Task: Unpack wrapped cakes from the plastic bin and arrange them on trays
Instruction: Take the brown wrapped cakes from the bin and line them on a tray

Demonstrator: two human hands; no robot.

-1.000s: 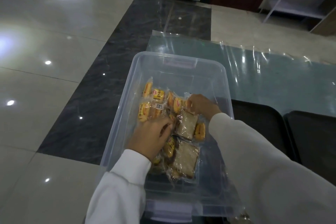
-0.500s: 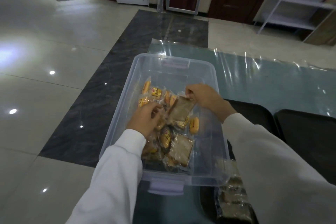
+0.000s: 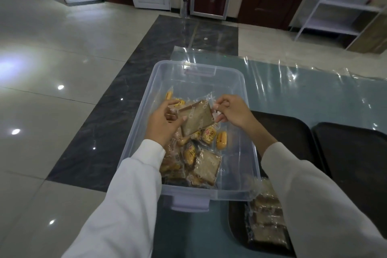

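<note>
A clear plastic bin (image 3: 249,148) stands on the table and holds several wrapped cakes, yellow ones (image 3: 209,135) and brown square ones (image 3: 207,166). Above the pile I hold one brown wrapped cake (image 3: 196,118) between both hands. My left hand (image 3: 162,124) grips its left side with the thumb on top. My right hand (image 3: 231,112) pinches the wrapper's right edge. A black tray (image 3: 293,134) lies right of the bin, and several brown wrapped cakes (image 3: 268,222) lie in a row at its near end.
A second black tray (image 3: 351,153) sits further right. The table (image 3: 303,90) is glass under a creased clear film. Its left edge drops to a tiled floor with a dark stone strip (image 3: 109,128). White shelving (image 3: 343,0) and doors stand at the back.
My right hand lifted a brown wrapped cake out of the pile. My left hand left the pile and took hold of the same cake. The camera view tilted up and back.
</note>
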